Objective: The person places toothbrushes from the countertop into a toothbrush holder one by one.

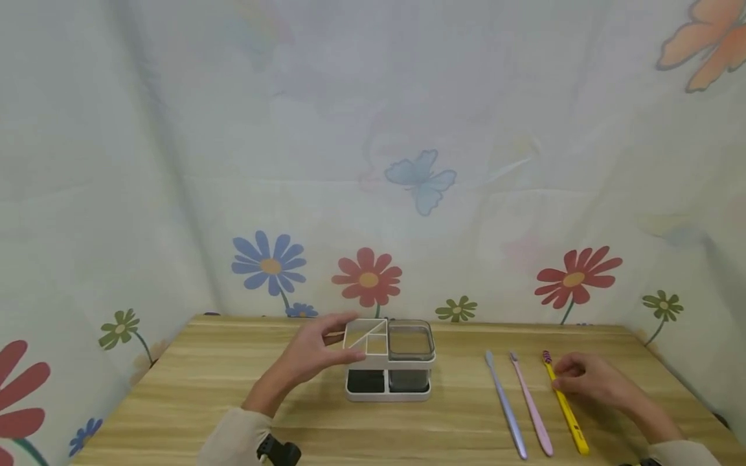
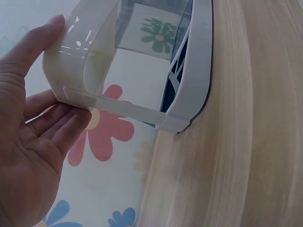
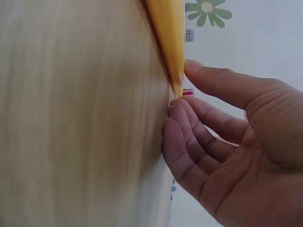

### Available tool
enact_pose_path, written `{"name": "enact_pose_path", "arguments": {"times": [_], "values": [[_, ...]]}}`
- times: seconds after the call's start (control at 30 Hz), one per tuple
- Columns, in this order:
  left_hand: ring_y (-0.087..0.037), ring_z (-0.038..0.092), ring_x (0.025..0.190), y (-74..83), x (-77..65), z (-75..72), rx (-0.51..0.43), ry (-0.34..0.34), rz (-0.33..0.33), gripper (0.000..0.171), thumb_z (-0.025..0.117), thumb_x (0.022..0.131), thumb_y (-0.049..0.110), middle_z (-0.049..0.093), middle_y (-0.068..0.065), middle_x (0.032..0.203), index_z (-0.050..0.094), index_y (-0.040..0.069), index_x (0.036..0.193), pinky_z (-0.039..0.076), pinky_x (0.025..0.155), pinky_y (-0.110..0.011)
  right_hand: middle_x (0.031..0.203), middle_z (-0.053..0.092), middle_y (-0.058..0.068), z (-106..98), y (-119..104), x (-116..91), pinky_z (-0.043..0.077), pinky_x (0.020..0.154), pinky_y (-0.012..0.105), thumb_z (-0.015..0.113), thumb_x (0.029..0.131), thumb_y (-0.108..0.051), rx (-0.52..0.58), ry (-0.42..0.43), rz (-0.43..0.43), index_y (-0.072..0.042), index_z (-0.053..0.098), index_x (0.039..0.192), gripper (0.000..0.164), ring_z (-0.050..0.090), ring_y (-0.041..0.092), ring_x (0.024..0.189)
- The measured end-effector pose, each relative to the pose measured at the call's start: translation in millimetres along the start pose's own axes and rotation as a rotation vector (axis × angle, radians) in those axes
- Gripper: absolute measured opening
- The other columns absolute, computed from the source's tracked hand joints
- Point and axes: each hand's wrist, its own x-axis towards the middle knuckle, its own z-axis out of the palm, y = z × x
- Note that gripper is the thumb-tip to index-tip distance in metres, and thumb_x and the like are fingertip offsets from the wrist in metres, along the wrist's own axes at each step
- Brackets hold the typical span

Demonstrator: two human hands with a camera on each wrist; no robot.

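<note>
A white toothbrush holder (image 1: 388,396) with a divided top and a clear grey cup (image 1: 411,340) stands upright near the middle of the table. My left hand (image 1: 319,349) grips its upper left section, thumb on the near side and fingers on the far side. The left wrist view shows the thumb and fingers around the translucent upper rim (image 2: 71,71). To the right lies a yellow toothbrush (image 1: 568,414), its purple-bristled head pointing away from me. My right hand (image 1: 594,378) pinches it near the neck between thumb and index finger, with the other fingertips at the tabletop.
A lilac-blue toothbrush (image 1: 506,408) and a pink toothbrush (image 1: 531,406) lie side by side left of the yellow one. The wood-grain table (image 1: 233,369) ends at a flowered cloth backdrop (image 1: 315,194) behind and at both sides.
</note>
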Motion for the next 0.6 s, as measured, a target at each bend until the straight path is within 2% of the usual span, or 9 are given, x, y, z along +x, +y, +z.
{"name": "enact_pose_path", "arguments": {"times": [0.17,0.4,0.6], "values": [[-0.038,0.06,0.135,-1.1,1.8,2.6,0.004,-0.005,0.0,0.081,0.092,0.085,0.033,0.057,-0.018,0.152,0.056,0.004,0.152,0.05,0.11,-0.048,0.092,0.066,0.002,1.9,1.3,-3.6,0.053,0.067,0.028,0.082,0.094,-0.017,-0.03,0.001,-0.033,0.005,0.068,0.106,0.029,0.058,0.021,0.084],[-0.037,0.06,0.135,-0.6,-0.8,0.5,0.002,0.017,-0.017,0.081,0.093,0.084,0.034,0.058,-0.014,0.151,0.058,0.006,0.151,0.05,0.11,-0.047,0.09,0.066,0.004,7.4,-4.4,-2.5,0.059,0.062,0.032,0.081,0.095,-0.015,0.047,-0.01,0.014,0.009,0.065,0.108,0.032,0.06,0.021,0.079],[-0.038,0.059,0.136,0.9,-1.0,0.2,0.003,0.008,-0.013,0.081,0.093,0.085,0.034,0.057,-0.016,0.153,0.058,0.007,0.152,0.05,0.11,-0.046,0.089,0.067,0.003,9.2,-5.3,-3.0,0.061,0.062,0.035,0.081,0.094,-0.014,0.052,0.003,0.042,0.009,0.066,0.105,0.029,0.061,0.021,0.076]]}}
